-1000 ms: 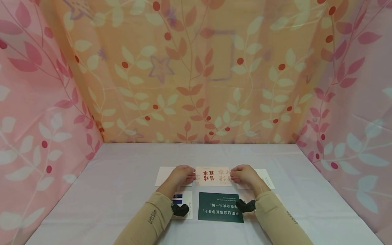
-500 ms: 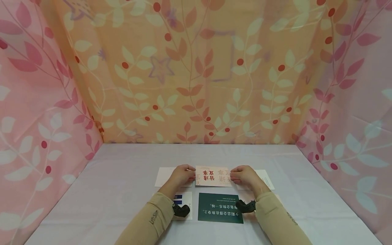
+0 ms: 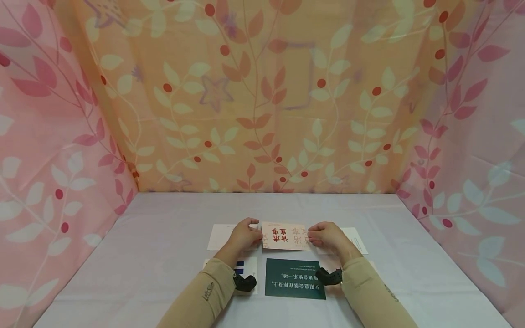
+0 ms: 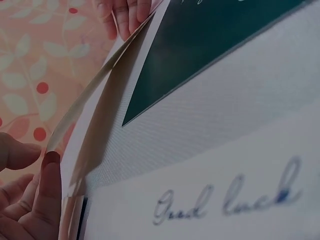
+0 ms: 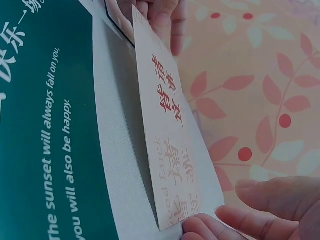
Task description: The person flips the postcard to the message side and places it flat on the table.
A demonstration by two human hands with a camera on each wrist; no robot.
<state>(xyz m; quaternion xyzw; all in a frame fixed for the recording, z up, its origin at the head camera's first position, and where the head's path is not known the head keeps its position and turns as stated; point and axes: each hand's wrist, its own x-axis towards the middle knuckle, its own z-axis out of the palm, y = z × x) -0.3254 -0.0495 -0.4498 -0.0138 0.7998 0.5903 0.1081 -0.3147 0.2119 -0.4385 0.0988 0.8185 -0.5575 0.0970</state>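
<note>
- Peach card (image 3: 283, 234): sits between the hands, just beyond green card (image 3: 291, 279); long axis runs left-right, near edge looks raised off white cloth (image 3: 164, 237).
- Left hand (image 3: 245, 234): at card's left short end, fingers by the edge, thumb spread away, no pinch seen.
- Right hand (image 3: 330, 234): at right short end, fingertips at near corner, thumb well apart, no pinch either.
- Neither hand clearly nearer; card lies straight inward from both sets of fingers.
</note>
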